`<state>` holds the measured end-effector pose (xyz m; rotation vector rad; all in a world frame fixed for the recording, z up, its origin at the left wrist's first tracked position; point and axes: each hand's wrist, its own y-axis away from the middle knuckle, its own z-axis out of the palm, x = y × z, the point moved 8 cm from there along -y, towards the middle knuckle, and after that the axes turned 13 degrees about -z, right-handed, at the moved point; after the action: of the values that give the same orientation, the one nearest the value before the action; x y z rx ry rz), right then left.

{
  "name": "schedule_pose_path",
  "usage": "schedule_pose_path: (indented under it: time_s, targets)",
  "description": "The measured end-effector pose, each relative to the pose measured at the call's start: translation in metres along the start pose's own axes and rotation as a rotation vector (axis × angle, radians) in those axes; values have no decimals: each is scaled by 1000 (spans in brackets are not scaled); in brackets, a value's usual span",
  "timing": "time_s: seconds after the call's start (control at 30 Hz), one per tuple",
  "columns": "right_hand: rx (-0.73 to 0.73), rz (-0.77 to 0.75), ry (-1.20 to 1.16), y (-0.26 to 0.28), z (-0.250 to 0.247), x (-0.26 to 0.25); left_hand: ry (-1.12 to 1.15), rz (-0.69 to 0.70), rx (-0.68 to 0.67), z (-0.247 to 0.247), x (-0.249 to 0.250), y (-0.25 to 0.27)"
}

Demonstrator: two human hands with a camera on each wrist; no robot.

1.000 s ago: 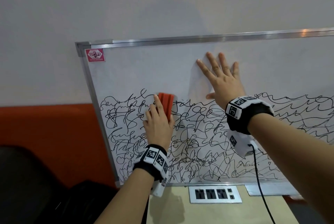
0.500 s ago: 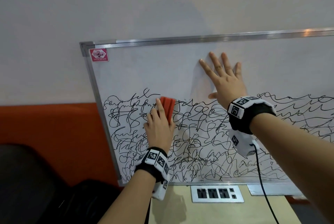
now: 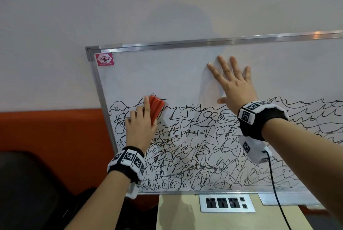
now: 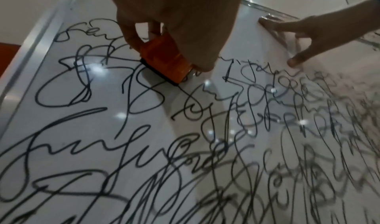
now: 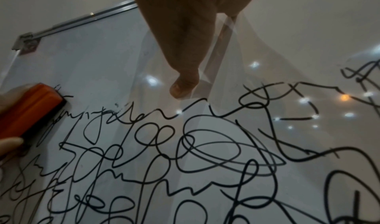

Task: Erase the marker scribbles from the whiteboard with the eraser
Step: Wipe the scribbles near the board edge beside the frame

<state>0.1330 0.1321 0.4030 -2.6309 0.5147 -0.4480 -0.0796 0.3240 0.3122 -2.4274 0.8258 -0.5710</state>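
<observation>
A whiteboard [image 3: 167, 74] with a silver frame leans against the wall; black marker scribbles [image 3: 194, 146] fill its lower half. My left hand [image 3: 141, 124] grips an orange eraser [image 3: 155, 108] and presses it flat on the top left of the scribbles [image 4: 102, 130]. In the left wrist view the eraser [image 4: 164, 60] shows its black felt against the board. My right hand [image 3: 232, 83] lies flat with spread fingers on the clean upper part of the board. The right wrist view shows the eraser [image 5: 28, 112] at far left and my thumb [image 5: 183, 84] touching the board.
A red sticker [image 3: 104, 59] marks the board's top left corner. Below the board is a desk with a socket panel [image 3: 226, 202]. A black cable [image 3: 274, 183] hangs from my right wrist. An orange panel [image 3: 52, 133] and a dark chair [image 3: 27, 192] are at left.
My left hand has slid the eraser leftwards along the top line of scribbles, thinning the strokes it passed over. My right hand has stayed flat on the board.
</observation>
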Motion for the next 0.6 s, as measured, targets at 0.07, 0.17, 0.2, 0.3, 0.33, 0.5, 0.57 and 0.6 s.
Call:
schedule_pose_path:
  time_s: [0.07,0.17,0.2,0.3,0.33,0.5,0.57,0.6]
  targets:
    - [7,3,-6,0,1,1,62,-40,8,-9,4,-7]
    - [14,6,-14,0,2,1,11,141,38,-13,21,-14]
    - [21,4,-13,-1,2,1,-26,202,65,-16,22,-18]
    - [19,3,-21,-2,4,3,-23,194,102,-32,9,-33]
    - [20,4,-25,-2,4,4,-15,175,121,-36,6,-34]
    - [3,-1,-41,-2,5,3,-47,391,216,-35,25,-24]
    - [-7,-1,-53,-2,5,3,-66,444,235,-34,27,-26]
    - [-8,-1,-55,-2,4,2,-80,445,245,-33,25,-27]
